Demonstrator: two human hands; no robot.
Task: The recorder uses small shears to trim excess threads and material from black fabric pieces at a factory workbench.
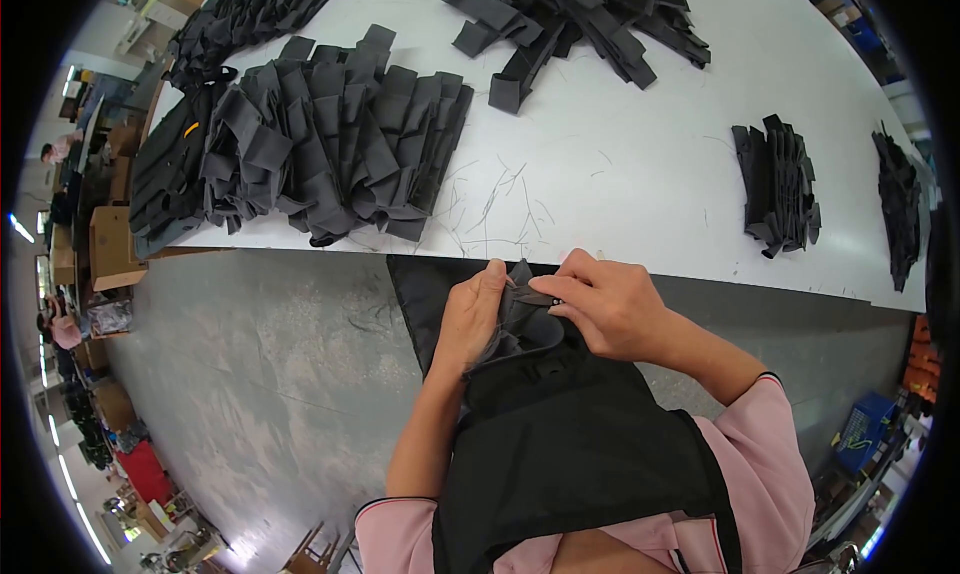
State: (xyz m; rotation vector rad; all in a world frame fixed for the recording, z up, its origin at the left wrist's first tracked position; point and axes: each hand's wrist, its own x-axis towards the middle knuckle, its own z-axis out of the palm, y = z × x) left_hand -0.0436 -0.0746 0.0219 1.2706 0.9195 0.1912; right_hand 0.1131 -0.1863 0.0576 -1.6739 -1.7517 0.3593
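Note:
In front of my body, just below the table's near edge, I have a dark grey fabric piece (530, 332). My left hand (472, 319) is closed on its left side, with the thumb pointing up along the edge. Close by on the right, my right hand (612, 307) pinches what looks like a small pair of thread snips (538, 299), its narrow tip against the fabric near my left thumb. The fingers partly hide the tool. Beneath the fabric lies the black apron (590, 444) that I wear.
The white table (600, 189) spans the far side, scattered with loose thread ends. A big pile of dark fabric pieces (340, 139) lies left, another heap (590, 19) at the back. Two smaller stacks, one nearer (776, 186) and one farther right (898, 209), lie near the right end.

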